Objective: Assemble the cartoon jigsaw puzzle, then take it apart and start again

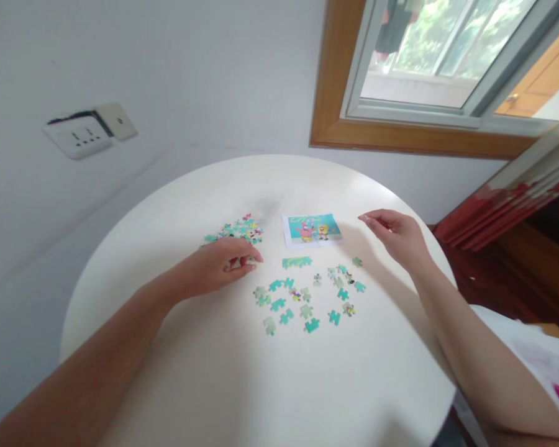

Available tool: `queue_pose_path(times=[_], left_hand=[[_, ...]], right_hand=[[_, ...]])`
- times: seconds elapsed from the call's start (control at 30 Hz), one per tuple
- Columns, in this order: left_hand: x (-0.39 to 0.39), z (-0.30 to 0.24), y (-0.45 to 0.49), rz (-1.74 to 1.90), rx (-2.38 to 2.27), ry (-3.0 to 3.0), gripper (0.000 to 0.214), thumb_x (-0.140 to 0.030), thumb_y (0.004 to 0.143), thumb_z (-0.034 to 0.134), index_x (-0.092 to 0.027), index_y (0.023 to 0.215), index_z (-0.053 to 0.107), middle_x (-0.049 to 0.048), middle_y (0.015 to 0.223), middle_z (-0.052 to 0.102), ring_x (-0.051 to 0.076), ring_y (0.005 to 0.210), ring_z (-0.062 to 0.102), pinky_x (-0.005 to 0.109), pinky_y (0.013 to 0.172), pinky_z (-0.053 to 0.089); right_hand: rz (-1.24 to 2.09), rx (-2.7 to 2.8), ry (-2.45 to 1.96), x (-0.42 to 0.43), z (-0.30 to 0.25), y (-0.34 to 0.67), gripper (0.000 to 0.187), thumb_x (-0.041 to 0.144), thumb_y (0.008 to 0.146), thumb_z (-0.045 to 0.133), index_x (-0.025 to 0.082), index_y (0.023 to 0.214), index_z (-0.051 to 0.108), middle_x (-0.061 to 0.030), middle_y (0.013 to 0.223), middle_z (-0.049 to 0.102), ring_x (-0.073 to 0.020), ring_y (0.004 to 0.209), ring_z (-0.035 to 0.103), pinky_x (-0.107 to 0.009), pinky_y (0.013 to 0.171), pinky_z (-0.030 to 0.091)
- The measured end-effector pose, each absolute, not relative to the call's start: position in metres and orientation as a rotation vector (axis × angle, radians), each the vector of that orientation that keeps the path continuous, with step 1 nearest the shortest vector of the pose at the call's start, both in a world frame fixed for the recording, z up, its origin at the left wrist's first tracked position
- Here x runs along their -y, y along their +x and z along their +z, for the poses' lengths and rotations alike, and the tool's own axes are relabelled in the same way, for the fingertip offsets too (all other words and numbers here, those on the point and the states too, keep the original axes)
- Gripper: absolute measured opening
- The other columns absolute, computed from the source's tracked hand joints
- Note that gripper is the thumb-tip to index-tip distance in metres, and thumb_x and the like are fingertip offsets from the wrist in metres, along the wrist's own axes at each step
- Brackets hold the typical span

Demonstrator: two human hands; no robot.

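My left hand is curled, thumb and fingertips close together, just in front of a pile of puzzle pieces; anything between the fingers is too small to make out. Over the table's right side, my right hand has its fingers drawn together in a pinch, and what it holds, if anything, does not show. Between the hands lies a picture card with a pink and a yellow cartoon figure on teal. Below it is a joined strip of puzzle pieces. Several loose teal and pale green pieces are spread nearer to me.
The round white table stands against a white wall with a socket on the left. A wood-framed window is at the back right. A red and pale curtain hangs at the right, with white cloth or plastic below.
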State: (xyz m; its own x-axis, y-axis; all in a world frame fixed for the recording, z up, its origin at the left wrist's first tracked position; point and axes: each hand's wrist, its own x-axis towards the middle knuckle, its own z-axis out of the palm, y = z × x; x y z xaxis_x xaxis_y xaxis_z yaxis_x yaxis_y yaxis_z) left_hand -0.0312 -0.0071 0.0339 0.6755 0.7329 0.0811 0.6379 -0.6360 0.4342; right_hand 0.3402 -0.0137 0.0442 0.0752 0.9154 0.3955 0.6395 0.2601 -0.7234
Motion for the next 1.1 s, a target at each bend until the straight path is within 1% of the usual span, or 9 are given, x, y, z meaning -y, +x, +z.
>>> queue_pose_path(times=[0.07,0.13,0.23,0.37,0.57,0.77,1.0,1.1], left_hand=[[0.008,0.029,-0.026,0.43,-1.046,2.602,0.029,-0.034,0.094,0.045,-0.023,0.108,0.067,0.0049,0.095,0.062,0.017,0.087,0.056,0.028,0.08,0.044],[0.01,0.024,-0.02,0.481,-0.998,2.723,0.031,-0.03,0.095,0.044,-0.028,0.116,0.066,0.0055,0.103,0.06,0.02,0.099,0.053,0.033,0.092,0.041],[0.014,0.017,-0.011,0.464,-0.948,2.854,0.035,-0.023,0.095,0.043,-0.031,0.121,0.064,0.006,0.111,0.058,0.022,0.107,0.05,0.039,0.1,0.036],[0.019,0.013,-0.005,0.432,-0.935,2.904,0.039,-0.016,0.094,0.042,-0.032,0.121,0.064,0.0065,0.117,0.056,0.023,0.111,0.05,0.04,0.1,0.036],[0.02,0.014,-0.005,0.506,-0.998,2.863,0.036,-0.021,0.095,0.042,-0.026,0.127,0.057,0.0084,0.12,0.055,0.024,0.116,0.048,0.042,0.105,0.035],[0.013,0.01,-0.012,0.568,-1.07,2.782,0.036,-0.024,0.095,0.041,-0.026,0.128,0.055,0.0084,0.122,0.055,0.026,0.122,0.045,0.044,0.108,0.034],[0.012,0.008,-0.014,0.546,-1.014,2.781,0.036,-0.022,0.095,0.041,-0.025,0.128,0.052,0.0085,0.121,0.052,0.025,0.121,0.046,0.041,0.107,0.036],[0.011,0.009,-0.014,0.527,-1.003,2.778,0.036,-0.021,0.095,0.041,-0.025,0.129,0.051,0.0083,0.121,0.051,0.024,0.119,0.046,0.039,0.106,0.036]], right_hand=[[0.426,1.614,-1.47,0.009,0.04,0.345,0.034,0.048,0.082,0.063,0.017,0.089,0.075,-0.0035,0.072,0.066,-0.0129,0.058,0.047,-0.026,0.052,0.032],[0.45,1.598,-1.476,0.005,0.036,0.347,0.036,0.049,0.081,0.062,0.017,0.089,0.075,-0.0033,0.07,0.065,-0.0125,0.057,0.046,-0.025,0.051,0.03],[0.461,1.61,-1.492,0.004,0.033,0.346,0.036,0.049,0.081,0.061,0.016,0.089,0.075,-0.0023,0.066,0.063,-0.0123,0.056,0.044,-0.025,0.05,0.029],[0.46,1.639,-1.519,0.005,0.034,0.341,0.036,0.048,0.082,0.06,0.016,0.088,0.075,-0.0012,0.062,0.06,-0.0122,0.056,0.043,-0.025,0.051,0.03],[0.45,1.651,-1.524,0.004,0.034,0.344,0.036,0.048,0.082,0.059,0.016,0.088,0.075,-0.0031,0.069,0.065,-0.0126,0.058,0.045,-0.025,0.051,0.031],[0.464,1.627,-1.526,0.002,0.033,0.349,0.037,0.05,0.082,0.06,0.017,0.089,0.075,-0.0031,0.068,0.064,-0.0124,0.056,0.044,-0.025,0.05,0.03],[0.479,1.645,-1.546,0.002,0.033,0.347,0.038,0.05,0.082,0.059,0.016,0.089,0.075,-0.0025,0.067,0.063,-0.0125,0.057,0.044,-0.026,0.051,0.031],[0.489,1.641,-1.537,0.0,0.032,0.348,0.037,0.049,0.082,0.059,0.017,0.088,0.075,-0.0029,0.069,0.064,-0.0127,0.058,0.045,-0.026,0.052,0.031]])
